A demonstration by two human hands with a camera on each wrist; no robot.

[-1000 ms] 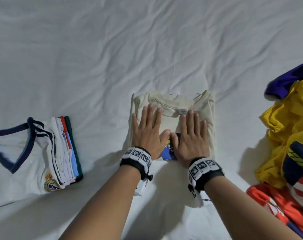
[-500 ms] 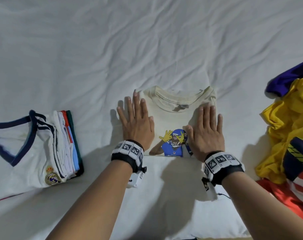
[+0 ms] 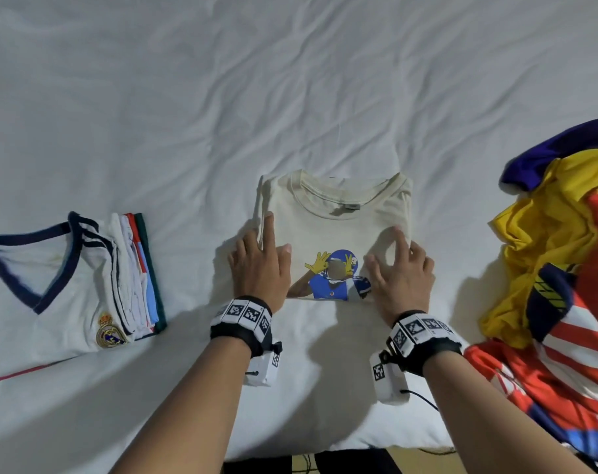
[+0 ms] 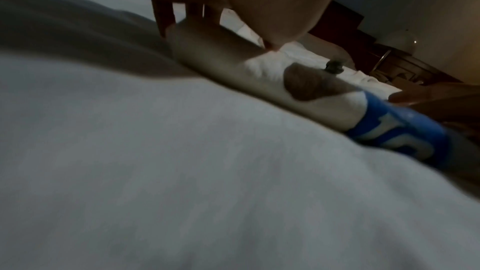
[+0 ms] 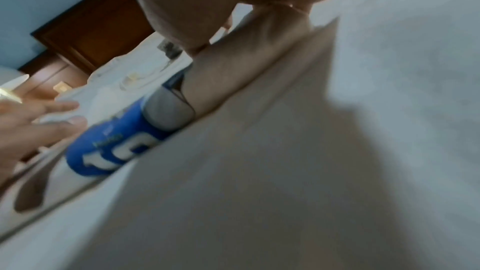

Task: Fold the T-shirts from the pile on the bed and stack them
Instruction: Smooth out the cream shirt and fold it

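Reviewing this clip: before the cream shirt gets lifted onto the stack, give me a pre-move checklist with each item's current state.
1. Cream T-shirt folded into a compact rectangle, collar at the far edge: ok.
2. Left hand at the shirt's left edge: ok.
3. Right hand at the shirt's right edge: ok.
4. Fingers tucked under the shirt for a lift: cannot tell.
5. Folded stack on the left, tidy enough to take another: ok.
6. Unfolded pile on the right lies apart from the shirt: ok.
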